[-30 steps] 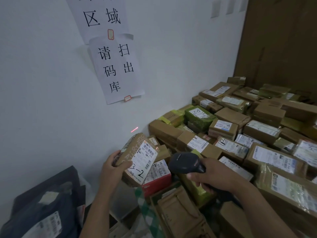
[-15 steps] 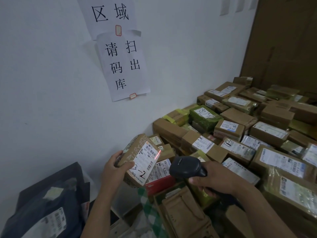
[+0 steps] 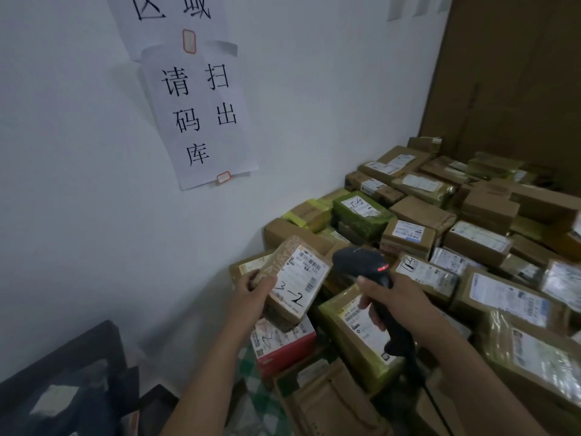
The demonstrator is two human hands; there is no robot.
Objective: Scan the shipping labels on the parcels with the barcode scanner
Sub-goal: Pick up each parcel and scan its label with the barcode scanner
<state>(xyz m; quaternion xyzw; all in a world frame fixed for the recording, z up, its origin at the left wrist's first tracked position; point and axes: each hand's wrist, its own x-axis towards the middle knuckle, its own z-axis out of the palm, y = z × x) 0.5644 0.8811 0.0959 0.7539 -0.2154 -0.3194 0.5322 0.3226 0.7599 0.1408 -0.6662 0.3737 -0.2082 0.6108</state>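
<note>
the left hand (image 3: 254, 289) grips a small brown parcel (image 3: 283, 313) by its left edge, fingers curled round the side and thumb across the front, holding it tilted above the heap with its face toward the camera. the shipping label (image 3: 303, 278) covers most of that face, with barcodes at the top and right edge and "3-2" handwritten in black lower down. the right hand (image 3: 396, 305) is wrapped round the handle of the dark barcode scanner (image 3: 361, 267), fingers closed on the grip. the scanner's head sits just beside the parcel's right edge, close to the label, and a small red light glows on its top. a dark cable trails down from the handle. under both hands lies a pile of parcels (image 3: 471, 247) against the white wall (image 3: 78, 184), mostly brown boxes with white labels. a red box (image 3: 283, 347) lies directly below the held parcel, a yellow-taped box (image 3: 349, 338) below the scanner, and a green-wrapped parcel (image 3: 361, 212) farther back. a paper sign (image 3: 201, 114) with black chinese characters is taped to the wall. dark bags (image 3: 69, 382) lie at lower left.
</note>
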